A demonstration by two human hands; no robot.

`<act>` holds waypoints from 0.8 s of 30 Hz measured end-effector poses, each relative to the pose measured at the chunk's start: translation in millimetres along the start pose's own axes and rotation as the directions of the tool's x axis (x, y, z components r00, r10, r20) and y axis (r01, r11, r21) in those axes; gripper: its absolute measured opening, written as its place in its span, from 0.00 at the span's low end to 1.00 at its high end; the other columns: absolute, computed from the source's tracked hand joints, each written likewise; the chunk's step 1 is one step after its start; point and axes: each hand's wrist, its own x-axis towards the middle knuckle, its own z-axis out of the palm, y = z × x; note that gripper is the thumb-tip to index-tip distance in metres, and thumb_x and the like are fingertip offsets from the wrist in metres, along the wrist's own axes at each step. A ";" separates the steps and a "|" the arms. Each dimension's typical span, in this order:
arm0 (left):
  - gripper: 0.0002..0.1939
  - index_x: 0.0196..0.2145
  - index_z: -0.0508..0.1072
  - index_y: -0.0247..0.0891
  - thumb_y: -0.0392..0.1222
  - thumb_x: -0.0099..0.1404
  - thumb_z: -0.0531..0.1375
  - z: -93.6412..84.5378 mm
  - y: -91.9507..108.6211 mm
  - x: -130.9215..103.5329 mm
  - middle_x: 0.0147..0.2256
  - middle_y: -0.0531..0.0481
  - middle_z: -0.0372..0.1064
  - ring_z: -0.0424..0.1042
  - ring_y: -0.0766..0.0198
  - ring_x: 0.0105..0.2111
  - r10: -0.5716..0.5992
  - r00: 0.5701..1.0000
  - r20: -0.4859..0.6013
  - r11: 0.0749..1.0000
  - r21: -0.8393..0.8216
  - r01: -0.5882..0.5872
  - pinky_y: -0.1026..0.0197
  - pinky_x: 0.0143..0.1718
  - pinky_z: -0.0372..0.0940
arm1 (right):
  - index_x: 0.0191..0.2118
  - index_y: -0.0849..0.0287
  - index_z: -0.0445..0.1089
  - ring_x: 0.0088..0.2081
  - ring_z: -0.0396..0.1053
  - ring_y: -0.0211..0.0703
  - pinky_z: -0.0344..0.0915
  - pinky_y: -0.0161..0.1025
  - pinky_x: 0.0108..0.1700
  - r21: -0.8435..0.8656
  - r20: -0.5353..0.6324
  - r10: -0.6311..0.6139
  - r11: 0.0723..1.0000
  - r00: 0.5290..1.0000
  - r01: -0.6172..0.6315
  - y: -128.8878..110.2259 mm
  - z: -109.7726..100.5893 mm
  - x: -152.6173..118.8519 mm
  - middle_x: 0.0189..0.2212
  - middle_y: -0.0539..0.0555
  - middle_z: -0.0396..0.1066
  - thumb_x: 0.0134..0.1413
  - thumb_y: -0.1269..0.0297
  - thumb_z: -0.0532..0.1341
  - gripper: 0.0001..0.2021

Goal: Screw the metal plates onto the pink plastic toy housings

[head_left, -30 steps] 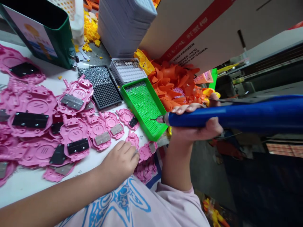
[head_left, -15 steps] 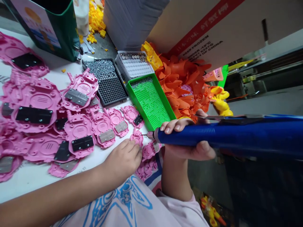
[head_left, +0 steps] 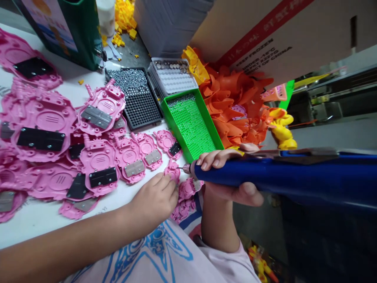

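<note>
My right hand (head_left: 228, 190) is closed around a blue electric screwdriver (head_left: 273, 173), which lies nearly level. Its thin bit points left at a small pink plastic shell (head_left: 172, 169). My left hand (head_left: 157, 198) has its fingers curled at the near edge of that shell, holding it against the table; the fingertips are partly hidden. Whether the bit touches a screw cannot be made out. Just left of it lie more pink shells (head_left: 129, 157) with grey or black covers screwed on. Beyond the screwdriver's tip stands a green tray (head_left: 193, 131) with small screws in its holes.
A black tray of screws (head_left: 144, 102) and a clear tray with round metal pieces (head_left: 175, 78) stand behind. Orange plastic parts (head_left: 226, 102) pile up beside a large carton (head_left: 265, 35). A green container (head_left: 79, 35) stands at back left, near yellow pieces (head_left: 125, 15).
The view has shifted slightly, so the trays and carton appear a little farther right. Both hands keep their hold, with the screwdriver's bit still at the small pink shell.
</note>
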 end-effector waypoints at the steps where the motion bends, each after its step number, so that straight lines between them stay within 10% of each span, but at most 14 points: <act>1: 0.07 0.36 0.74 0.31 0.30 0.64 0.55 -0.2 0.0 0.4 0.38 0.38 0.74 0.71 0.56 0.39 -0.003 1.000 -0.009 1.000 0.002 0.003 0.50 0.44 0.66 | 0.45 0.49 0.64 0.19 0.64 0.40 0.66 0.42 0.23 0.001 0.017 -0.008 1.000 1.000 0.008 0.0 0.4 -1.0 0.21 0.45 0.64 0.44 0.50 0.58 0.20; 13: 0.06 0.34 0.74 0.32 0.31 0.64 0.57 0.7 -1.6 1.7 0.35 0.41 0.73 0.71 0.56 0.37 -0.016 0.998 -0.054 1.000 0.003 0.017 0.53 0.38 0.67 | 0.41 0.53 0.68 0.23 0.65 0.39 0.66 0.40 0.27 0.085 0.085 0.023 0.996 0.996 -0.030 2.6 6.0 -6.3 0.24 0.47 0.64 0.44 0.53 0.59 0.17; 24: 0.04 0.35 0.73 0.31 0.31 0.62 0.59 3.1 -2.5 -1.3 0.35 0.42 0.72 0.69 0.56 0.37 0.007 0.998 -0.067 1.000 -0.003 -0.007 0.53 0.40 0.64 | 0.38 0.50 0.69 0.17 0.63 0.36 0.65 0.37 0.23 0.016 -0.212 -0.114 0.993 0.971 0.120 -14.8 -12.2 30.2 0.20 0.44 0.63 0.43 0.51 0.55 0.16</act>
